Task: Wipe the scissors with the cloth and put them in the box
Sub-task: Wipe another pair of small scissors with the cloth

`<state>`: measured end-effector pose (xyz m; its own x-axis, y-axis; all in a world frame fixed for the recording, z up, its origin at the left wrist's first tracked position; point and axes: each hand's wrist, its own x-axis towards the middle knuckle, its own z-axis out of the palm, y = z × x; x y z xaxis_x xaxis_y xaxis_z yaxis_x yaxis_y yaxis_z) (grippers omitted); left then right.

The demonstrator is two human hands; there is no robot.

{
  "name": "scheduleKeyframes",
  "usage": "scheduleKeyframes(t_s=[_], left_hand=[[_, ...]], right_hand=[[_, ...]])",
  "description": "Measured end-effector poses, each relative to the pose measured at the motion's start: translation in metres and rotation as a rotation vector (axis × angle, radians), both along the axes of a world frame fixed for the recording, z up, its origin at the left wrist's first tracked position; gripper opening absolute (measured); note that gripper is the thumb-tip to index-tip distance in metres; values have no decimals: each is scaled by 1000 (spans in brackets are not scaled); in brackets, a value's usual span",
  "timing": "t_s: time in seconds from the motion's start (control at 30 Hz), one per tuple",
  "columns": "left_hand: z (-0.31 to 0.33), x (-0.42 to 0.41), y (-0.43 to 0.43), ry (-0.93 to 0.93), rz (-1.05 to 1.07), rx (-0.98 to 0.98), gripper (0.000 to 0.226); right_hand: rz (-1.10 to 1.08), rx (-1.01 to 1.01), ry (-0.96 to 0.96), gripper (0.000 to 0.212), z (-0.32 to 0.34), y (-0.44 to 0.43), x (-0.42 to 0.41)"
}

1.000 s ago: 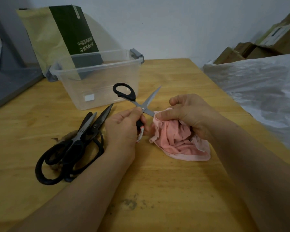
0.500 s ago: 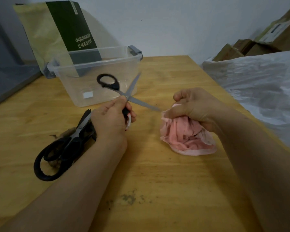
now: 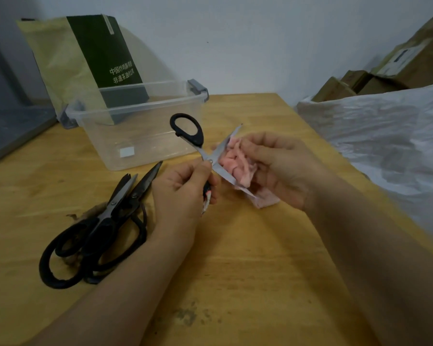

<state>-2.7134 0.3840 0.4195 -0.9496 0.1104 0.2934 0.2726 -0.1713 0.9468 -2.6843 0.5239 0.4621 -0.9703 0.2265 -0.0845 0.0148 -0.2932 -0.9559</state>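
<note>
Left hand (image 3: 183,193) grips the lower handle of a pair of black-handled scissors (image 3: 198,139), fingers curled round it; the scissors are held above the wooden table (image 3: 235,258) with blades spread wide, the free handle loop pointing up and away towards the box. Right hand (image 3: 283,168) is clamped on a bunched pink cloth (image 3: 236,164), pressing it into the angle between the two blades, against their inner faces. The clear plastic box (image 3: 135,107), with grey clips, stands open just behind the scissors, farther from the person. Two more black-handled scissors (image 3: 110,213) lie overlapped on the table to the left of the left hand. A green and yellow bag (image 3: 93,58) leans behind the box; white plastic sheeting (image 3: 385,141) lies at the right
</note>
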Motion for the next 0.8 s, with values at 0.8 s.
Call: scheduleKeyframes(t_s=[0.8], left_hand=[[1, 9, 8, 15, -26, -13, 31]], right_hand=[[-23, -108, -29, 15, -21, -12, -15]])
